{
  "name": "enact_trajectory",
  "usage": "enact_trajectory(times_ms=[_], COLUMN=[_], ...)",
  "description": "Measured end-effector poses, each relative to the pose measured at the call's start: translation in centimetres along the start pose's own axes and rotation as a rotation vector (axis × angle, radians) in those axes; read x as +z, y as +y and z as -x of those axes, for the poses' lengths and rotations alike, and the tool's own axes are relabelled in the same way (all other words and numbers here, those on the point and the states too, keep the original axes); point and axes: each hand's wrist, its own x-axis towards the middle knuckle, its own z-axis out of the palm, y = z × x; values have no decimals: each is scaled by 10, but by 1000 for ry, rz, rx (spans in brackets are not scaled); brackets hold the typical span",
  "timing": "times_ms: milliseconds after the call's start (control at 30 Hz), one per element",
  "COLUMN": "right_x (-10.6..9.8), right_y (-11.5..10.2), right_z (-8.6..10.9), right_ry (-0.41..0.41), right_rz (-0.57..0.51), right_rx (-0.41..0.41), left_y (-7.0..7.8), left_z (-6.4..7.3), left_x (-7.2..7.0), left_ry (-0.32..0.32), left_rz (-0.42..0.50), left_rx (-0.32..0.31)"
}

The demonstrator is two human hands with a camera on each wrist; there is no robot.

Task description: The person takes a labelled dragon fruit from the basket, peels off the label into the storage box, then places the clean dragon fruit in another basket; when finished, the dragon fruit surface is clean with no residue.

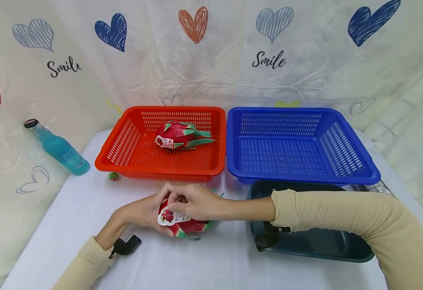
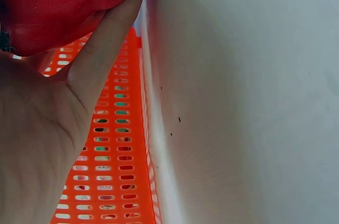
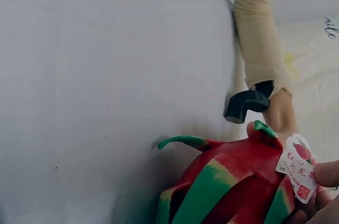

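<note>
A red dragon fruit with green-tipped scales lies on the white table in front of the red basket. My left hand holds its left end, and in the left wrist view one finger stretches along the red skin. On the fruit is a white paper label with a fruit picture and red writing. The right hand reaches over from the right and pinches the label's edge between thumb and fingers. In the right wrist view the thumb rests on the label.
A red basket behind the hands holds another labelled dragon fruit. Beside it stands a blue basket. A dark green bin lies under the right forearm. At left are a blue bottle and a small green-red ball.
</note>
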Motion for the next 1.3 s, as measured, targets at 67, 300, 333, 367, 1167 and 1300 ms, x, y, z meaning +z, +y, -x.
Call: enact_trajectory(times_ms=[67,300,333,367,1167,1300], right_x=[-1,-2,-2,-3,-10,-11], right_y=[1,3,3,4,3,2], right_z=[-1,-3,-3,-4,-8,-7], right_ry=[-10,-42,-46,-49,-147,-165], right_rz=[-9,-29,-30,-31,-217,-203], right_rx=[-5,36,41,46,147,143], left_y=[0,1,1,1,1,1], left_z=[0,-1,-1,-1,-1,-1], left_x=[0,0,0,1,0,0], left_ry=[1,-7,-7,-7,-1,-2], left_rz=[-3,7,7,6,-17,-5], left_rx=[10,2,4,4,-4,-21])
